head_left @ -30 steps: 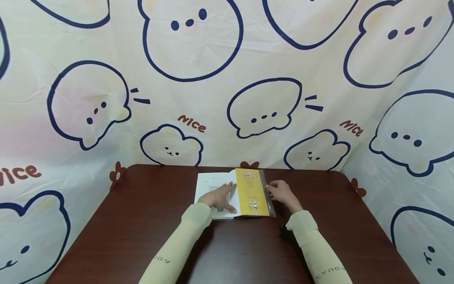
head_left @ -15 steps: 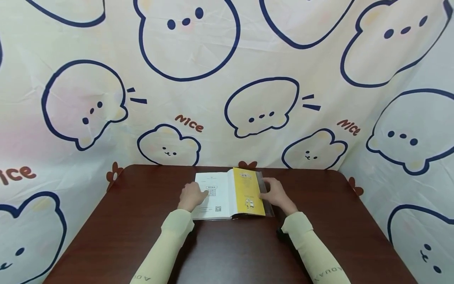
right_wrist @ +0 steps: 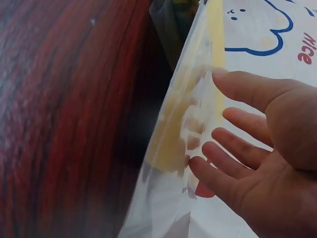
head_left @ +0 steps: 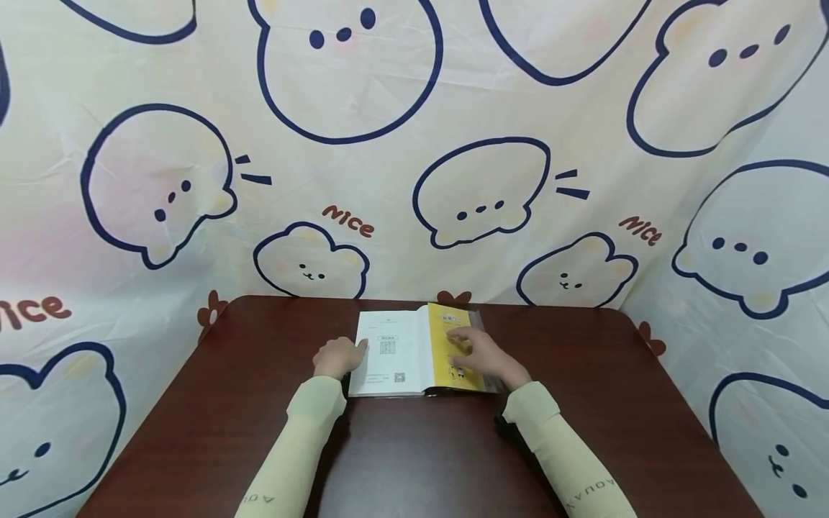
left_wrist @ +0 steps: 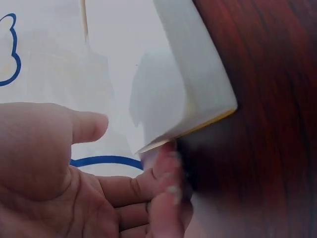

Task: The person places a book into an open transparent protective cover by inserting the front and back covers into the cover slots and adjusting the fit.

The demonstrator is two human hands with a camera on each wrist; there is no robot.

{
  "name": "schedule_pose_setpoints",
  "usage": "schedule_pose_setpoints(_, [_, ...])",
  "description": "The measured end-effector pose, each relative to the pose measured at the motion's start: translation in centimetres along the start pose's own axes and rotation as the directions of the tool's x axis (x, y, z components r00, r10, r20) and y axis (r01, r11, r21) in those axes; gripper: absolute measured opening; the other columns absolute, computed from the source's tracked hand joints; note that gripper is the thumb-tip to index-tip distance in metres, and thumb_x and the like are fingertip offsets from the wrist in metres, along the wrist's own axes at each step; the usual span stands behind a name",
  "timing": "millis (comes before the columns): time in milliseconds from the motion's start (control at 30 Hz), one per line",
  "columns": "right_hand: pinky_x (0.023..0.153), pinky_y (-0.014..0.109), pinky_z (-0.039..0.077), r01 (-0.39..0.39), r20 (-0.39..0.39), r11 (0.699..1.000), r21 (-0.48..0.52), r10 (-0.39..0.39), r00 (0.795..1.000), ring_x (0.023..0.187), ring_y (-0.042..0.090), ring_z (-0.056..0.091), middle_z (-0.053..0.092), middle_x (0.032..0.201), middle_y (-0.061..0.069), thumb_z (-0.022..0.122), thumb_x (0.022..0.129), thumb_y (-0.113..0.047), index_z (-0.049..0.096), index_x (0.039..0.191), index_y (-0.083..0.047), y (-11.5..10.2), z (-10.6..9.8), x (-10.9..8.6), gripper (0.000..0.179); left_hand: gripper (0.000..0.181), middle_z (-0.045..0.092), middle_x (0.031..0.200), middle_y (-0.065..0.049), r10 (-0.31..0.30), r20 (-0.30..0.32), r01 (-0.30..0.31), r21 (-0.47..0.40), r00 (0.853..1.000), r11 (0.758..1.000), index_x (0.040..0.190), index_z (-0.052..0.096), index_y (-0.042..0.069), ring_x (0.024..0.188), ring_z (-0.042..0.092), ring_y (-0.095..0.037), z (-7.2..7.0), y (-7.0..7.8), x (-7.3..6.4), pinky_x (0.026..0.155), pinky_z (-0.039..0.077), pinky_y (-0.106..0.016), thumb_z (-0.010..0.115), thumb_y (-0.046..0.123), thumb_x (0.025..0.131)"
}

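Observation:
An open book (head_left: pixel 387 370) lies on the table, its left page white with print and a QR code. To its right is a yellow cover flap (head_left: pixel 442 327) with a clear plastic sleeve (right_wrist: pixel 143 203) along the outer edge. My left hand (head_left: pixel 335 357) is at the book's left edge. In the left wrist view its thumb (left_wrist: pixel 91 127) stands apart from the pages and its fingertips touch the edge from outside. My right hand (head_left: pixel 484 355) is over the yellow flap; the right wrist view shows its fingers (right_wrist: pixel 225 181) spread and nearly straight, tips right at the plastic.
The book rests near the back of a dark brown wooden table (head_left: pixel 414 453). Behind and beside it hangs a pale curtain (head_left: pixel 388 173) with blue-outlined bear drawings.
My left hand has moved left off the middle of the book to its left edge, uncovering the white page. My right hand has moved left from the sleeve's edge onto the yellow flap.

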State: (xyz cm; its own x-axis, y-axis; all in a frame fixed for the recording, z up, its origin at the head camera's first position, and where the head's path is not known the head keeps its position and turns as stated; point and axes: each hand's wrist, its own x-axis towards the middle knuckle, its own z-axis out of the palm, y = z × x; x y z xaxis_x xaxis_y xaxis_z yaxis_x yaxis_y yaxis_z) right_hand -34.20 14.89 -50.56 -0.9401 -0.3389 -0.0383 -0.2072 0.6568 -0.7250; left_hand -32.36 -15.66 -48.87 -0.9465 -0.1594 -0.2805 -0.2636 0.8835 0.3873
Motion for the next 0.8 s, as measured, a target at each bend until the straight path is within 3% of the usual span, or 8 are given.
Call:
schedule_pose_setpoints(267, [0.104,0.048,0.05,0.054,0.068,0.998,-0.031,-0.052,0.996,0.138,0.032,0.05,0.05,0.153,0.012,0.074,0.094,-0.015,0.053,0.147,-0.005,0.1,-0.1,0.0,0.058,0.071,0.057,0.137,-0.031,-0.018,0.061,0.021,-0.06,0.998,0.998,0.14,0.053,-0.011,0.114,0.06,-0.042,0.1,-0.2,0.3,0.096,0.049,-0.056,0.034,0.048,0.106])
schedule_pose_setpoints(333, [0.102,0.047,0.052,0.042,0.068,0.999,-0.029,-0.04,0.997,0.137,0.03,0.051,0.049,0.154,0.011,0.075,0.094,-0.016,0.052,0.148,-0.006,0.1,-0.2,0.0,0.059,0.072,0.059,0.132,-0.03,0.012,0.096,0.0,-0.126,0.995,0.992,0.14,0.052,-0.011,0.108,0.061,-0.039,-0.1,-0.6,0.3,0.091,0.051,-0.051,0.033,0.049,0.106])
schedule_pose_setpoints(433, [0.1,0.046,0.054,0.012,0.059,1.0,-0.018,-0.01,0.998,0.135,0.03,0.053,0.048,0.155,0.009,0.075,0.094,-0.017,0.051,0.149,-0.008,0.1,-0.4,-0.2,0.062,0.065,0.064,0.097,-0.021,0.057,0.142,-0.022,-0.241,0.988,0.97,0.127,0.06,-0.009,0.077,0.059,-0.029,-0.6,-0.9,0.6,0.07,0.049,-0.038,0.036,0.048,0.106])
schedule_pose_setpoints(500, [0.1,0.047,0.054,0.0,0.053,1.0,-0.005,0.0,0.999,0.134,0.031,0.054,0.048,0.155,0.009,0.076,0.093,-0.018,0.051,0.15,-0.008,0.0,-0.6,-0.3,0.063,0.056,0.056,0.076,-0.01,0.094,0.167,-0.035,-0.325,0.982,0.945,0.112,0.064,-0.004,0.061,0.047,-0.021,-0.9,-0.9,0.9,0.059,0.04,-0.031,0.04,0.046,0.106])
schedule_pose_setpoints(600, [0.102,0.049,0.052,-0.002,0.042,1.0,-0.004,0.003,0.999,0.136,0.033,0.053,0.049,0.155,0.01,0.076,0.093,-0.019,0.051,0.15,-0.007,0.3,-0.8,-0.3,0.063,0.049,0.053,0.064,-0.004,0.177,0.17,-0.086,-0.436,0.969,0.896,0.097,0.066,0.001,0.053,0.041,-0.016,-1.1,-0.8,1.2,0.053,0.034,-0.028,0.043,0.043,0.106])
schedule_pose_setpoints(700, [0.102,0.05,0.052,-0.001,0.031,1.0,0.0,0.001,1.0,0.135,0.035,0.053,0.05,0.154,0.01,0.075,0.094,-0.019,0.051,0.149,-0.007,0.8,-0.9,-0.3,0.062,0.047,0.062,0.069,-0.003,0.284,0.142,-0.165,-0.543,0.948,0.823,0.105,0.071,0.001,0.053,0.043,-0.014,-1.3,-0.4,1.4,0.053,0.034,-0.028,0.045,0.04,0.107])
schedule_pose_setpoints(800, [0.1,0.048,0.054,-0.006,0.023,1.0,0.009,0.006,1.0,0.132,0.036,0.056,0.052,0.152,0.012,0.073,0.095,-0.02,0.052,0.149,-0.008,1.2,-1.0,-0.3,0.059,0.046,0.07,0.08,-0.005,0.369,0.091,-0.247,-0.594,0.925,0.765,0.116,0.071,-0.001,0.057,0.05,-0.013,-1.5,0.4,1.4,0.055,0.038,-0.029,0.046,0.037,0.108])
